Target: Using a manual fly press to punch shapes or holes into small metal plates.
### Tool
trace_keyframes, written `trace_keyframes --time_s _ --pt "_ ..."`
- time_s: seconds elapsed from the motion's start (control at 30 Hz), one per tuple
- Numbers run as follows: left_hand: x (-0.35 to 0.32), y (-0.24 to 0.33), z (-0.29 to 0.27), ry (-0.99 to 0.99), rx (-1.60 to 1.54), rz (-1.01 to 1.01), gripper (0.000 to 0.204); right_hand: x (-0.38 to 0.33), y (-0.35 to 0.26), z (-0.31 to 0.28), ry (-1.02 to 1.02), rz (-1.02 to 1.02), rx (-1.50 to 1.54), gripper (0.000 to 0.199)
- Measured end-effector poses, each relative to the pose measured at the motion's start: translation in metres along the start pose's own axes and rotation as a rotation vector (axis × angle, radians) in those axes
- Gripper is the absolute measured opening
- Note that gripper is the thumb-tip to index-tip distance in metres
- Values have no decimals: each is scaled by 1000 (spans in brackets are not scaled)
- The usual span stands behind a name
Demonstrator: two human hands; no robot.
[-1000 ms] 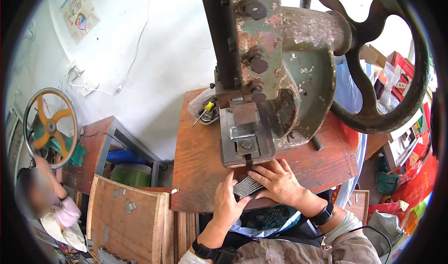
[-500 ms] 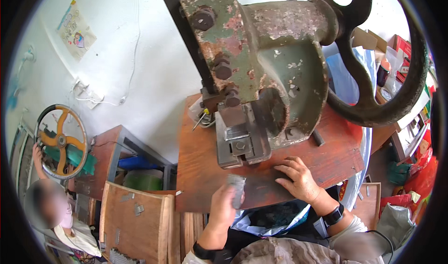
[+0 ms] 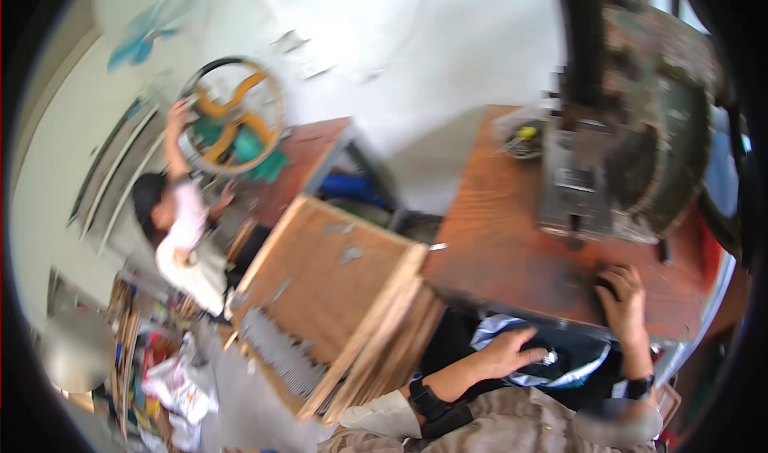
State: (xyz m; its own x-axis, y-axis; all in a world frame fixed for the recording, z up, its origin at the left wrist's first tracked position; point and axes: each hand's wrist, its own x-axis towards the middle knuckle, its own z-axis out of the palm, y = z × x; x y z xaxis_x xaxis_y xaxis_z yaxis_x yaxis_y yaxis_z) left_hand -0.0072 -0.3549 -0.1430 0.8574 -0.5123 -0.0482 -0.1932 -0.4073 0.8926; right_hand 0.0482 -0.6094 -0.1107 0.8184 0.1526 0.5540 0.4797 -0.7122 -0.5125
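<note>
My left hand [image 3: 506,355] is over the open plastic bag [image 3: 488,329] under the front edge of the red-brown worktable [image 3: 496,237]. Its thumb stands apart from the fingers. By the fingertips is a small shiny piece [image 3: 550,357], too blurred to make out; it does not look gripped. My right hand [image 3: 624,297] rests on the tabletop, fingers spread and a little bent, holding nothing. Just beyond it stands the green, worn press [image 3: 672,133], with its steel die block [image 3: 572,189] on the table.
Left of the table, a wooden tray [image 3: 320,261] holds rows of grey metal pieces [image 3: 280,353] and a few loose ones. Farther left a person [image 3: 180,229] grips a yellow-spoked handwheel [image 3: 236,117]. A small bowl [image 3: 524,141] sits behind the die. White bags [image 3: 180,381] lie on the floor.
The view has swung left. My left hand has moved from near the die, where it held flat grey metal, down to the bag, and its fingers have parted. My right hand stays on the table.
</note>
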Motion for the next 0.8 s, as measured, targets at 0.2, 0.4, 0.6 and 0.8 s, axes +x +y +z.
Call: trace_keyframes --time_s 0.2,0.4,0.6,0.8 --pt "-148 39 -199 695 358 -528 32 -4 0 -5 -30 -13 -40 18" --pt "-358 -77 -323 1107 1083 -825 38 -3 10 8 -39 -73 -65 17" --pt "-383 -75 -364 732 73 -844 49 -8 26 10 -69 -23 -139 19" --pt "-360 -48 -363 658 359 -987 53 -14 31 12 -66 -21 -222 17"
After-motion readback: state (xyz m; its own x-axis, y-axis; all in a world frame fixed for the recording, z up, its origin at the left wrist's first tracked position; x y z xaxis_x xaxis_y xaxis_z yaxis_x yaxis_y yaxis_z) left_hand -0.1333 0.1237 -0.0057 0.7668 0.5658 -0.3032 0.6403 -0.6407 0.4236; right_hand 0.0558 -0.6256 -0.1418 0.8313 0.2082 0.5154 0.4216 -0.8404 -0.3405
